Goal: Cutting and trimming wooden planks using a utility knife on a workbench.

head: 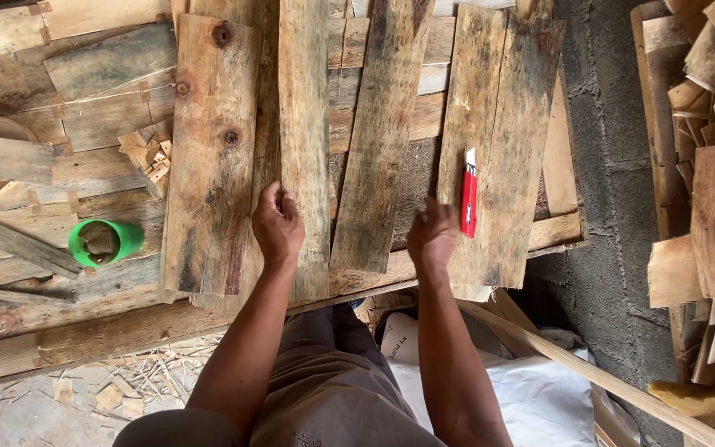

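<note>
Several weathered planks lie side by side on a rough wooden workbench point(84, 335). My left hand point(277, 225) rests with curled fingers on the near end of a narrow plank point(304, 124), next to a wider knotted plank point(208, 157). My right hand point(432, 236) is blurred and hovers with loose fingers, holding nothing, between a dark plank point(382, 132) and a wide plank point(506, 124). On that wide plank a red utility knife point(468, 199) lies just right of my right hand, its blade end pointing away from me.
A green cup point(105, 242) lies on its side at the bench's left. Small wood offcuts point(149, 157) are piled beyond it. Stacked wood scraps point(709, 182) stand at the right past a concrete block wall point(614, 165). A white sack point(531, 397) lies below the bench.
</note>
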